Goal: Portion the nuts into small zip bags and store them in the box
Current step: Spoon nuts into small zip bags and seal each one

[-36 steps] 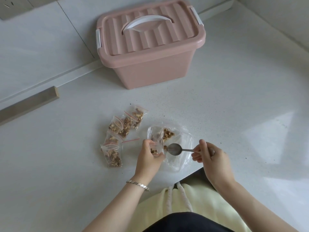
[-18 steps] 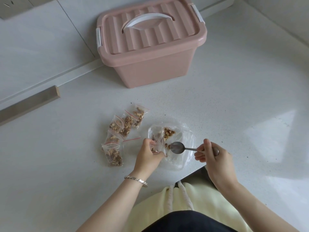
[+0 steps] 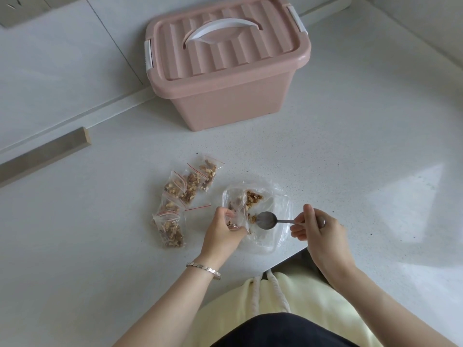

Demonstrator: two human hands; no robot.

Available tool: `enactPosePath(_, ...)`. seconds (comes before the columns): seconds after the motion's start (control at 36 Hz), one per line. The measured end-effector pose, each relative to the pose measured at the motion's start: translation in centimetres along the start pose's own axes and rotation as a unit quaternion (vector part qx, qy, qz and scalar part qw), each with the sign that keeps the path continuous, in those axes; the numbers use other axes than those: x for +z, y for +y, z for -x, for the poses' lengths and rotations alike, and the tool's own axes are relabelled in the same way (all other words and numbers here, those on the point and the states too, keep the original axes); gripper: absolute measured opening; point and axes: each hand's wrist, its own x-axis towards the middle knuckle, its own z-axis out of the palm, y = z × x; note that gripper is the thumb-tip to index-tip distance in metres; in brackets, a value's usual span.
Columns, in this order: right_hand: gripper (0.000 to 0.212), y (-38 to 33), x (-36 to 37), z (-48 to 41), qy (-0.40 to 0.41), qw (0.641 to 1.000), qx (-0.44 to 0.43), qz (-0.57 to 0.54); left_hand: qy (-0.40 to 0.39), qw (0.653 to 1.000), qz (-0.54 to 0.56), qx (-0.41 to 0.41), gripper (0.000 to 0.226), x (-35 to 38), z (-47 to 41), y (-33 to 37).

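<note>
Spoon point(image 3: 266, 220) has edged back, we note, from the small zip bag point(image 3: 236, 216) pinched open by the left hand point(image 3: 220, 234) over the tabletop point(image 3: 100, 246), right hand point(image 3: 318, 231) gripping the handle; we judge the film light, limp, slippery, best held at its zip rim.

- The left hand point(image 3: 221, 231) holds a small zip bag point(image 3: 236, 216) upright.
- The right hand point(image 3: 317, 227) pinches a spoon point(image 3: 266, 220), bowl beside loose nuts point(image 3: 253, 198).
- Filled bags point(image 3: 180, 196) lie on the worktop point(image 3: 100, 246); the pink box point(image 3: 225, 61) stands closed.
</note>
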Motion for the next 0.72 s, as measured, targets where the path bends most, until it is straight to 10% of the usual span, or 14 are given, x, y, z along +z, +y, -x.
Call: enactPosePath(0.72, 0.043, 3.7, -2.5, -2.6, -0.085, 0.931, 0.178, -0.308, -0.027, 0.999, 0.021, -0.023, 0.027, -0.1, -0.5, -0.3)
